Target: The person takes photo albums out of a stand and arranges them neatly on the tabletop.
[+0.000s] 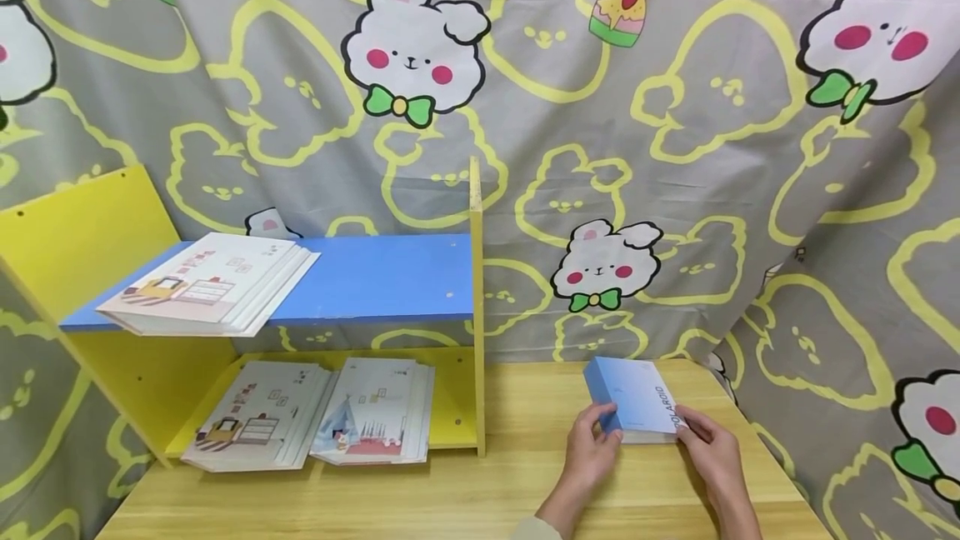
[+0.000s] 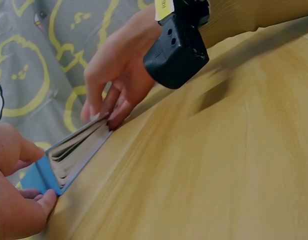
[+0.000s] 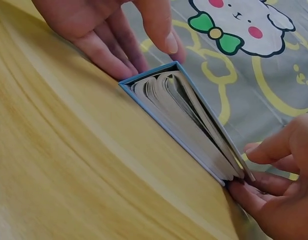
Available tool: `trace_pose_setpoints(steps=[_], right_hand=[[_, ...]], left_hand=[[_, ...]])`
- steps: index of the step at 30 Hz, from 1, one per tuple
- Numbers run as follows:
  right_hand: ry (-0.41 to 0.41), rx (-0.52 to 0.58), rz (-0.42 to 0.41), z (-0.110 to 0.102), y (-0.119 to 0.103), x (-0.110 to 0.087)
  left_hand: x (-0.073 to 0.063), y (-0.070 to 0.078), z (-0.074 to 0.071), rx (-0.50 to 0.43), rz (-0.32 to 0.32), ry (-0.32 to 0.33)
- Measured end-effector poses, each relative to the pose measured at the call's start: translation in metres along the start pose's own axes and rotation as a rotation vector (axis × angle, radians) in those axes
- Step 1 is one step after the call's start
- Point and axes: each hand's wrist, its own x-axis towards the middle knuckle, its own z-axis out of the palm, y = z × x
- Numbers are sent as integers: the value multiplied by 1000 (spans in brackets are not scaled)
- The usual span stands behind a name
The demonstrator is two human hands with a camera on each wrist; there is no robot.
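A small light-blue photo album [image 1: 637,394] with "POLAROID" on its cover lies flat at the right of the wooden table. My left hand [image 1: 591,448] holds its spine side, thumb above and fingers low against the spine, as the left wrist view shows. Across from it my right hand [image 1: 708,444] pinches the opposite edge, thumb at the top cover and fingers at the lower corner. In the right wrist view the album's pages [image 3: 179,120] show between the covers, slightly fanned. Whether its underside fully touches the table is hard to tell.
To the left stands a yellow shelf unit with a blue upper board [image 1: 397,273]. One white illustrated album [image 1: 210,282] lies on that board; two more, a left one [image 1: 258,415] and a right one [image 1: 375,411], lie below, jutting past the front. A patterned curtain [image 1: 525,190] hangs behind.
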Motion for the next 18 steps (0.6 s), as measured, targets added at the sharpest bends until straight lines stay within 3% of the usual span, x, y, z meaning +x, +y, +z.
trace_pose_setpoints(steps=[4, 9, 18], right_hand=[[9, -24, -30, -3, -2, -2], [18, -30, -99, -8, -5, -5], [24, -78, -125, -13, -15, -6]], left_hand=[[-1, 0, -6, 30, -35, -15], [-3, -1, -15, 60, -29, -45], [-11, 4, -31, -42, 67, -134]])
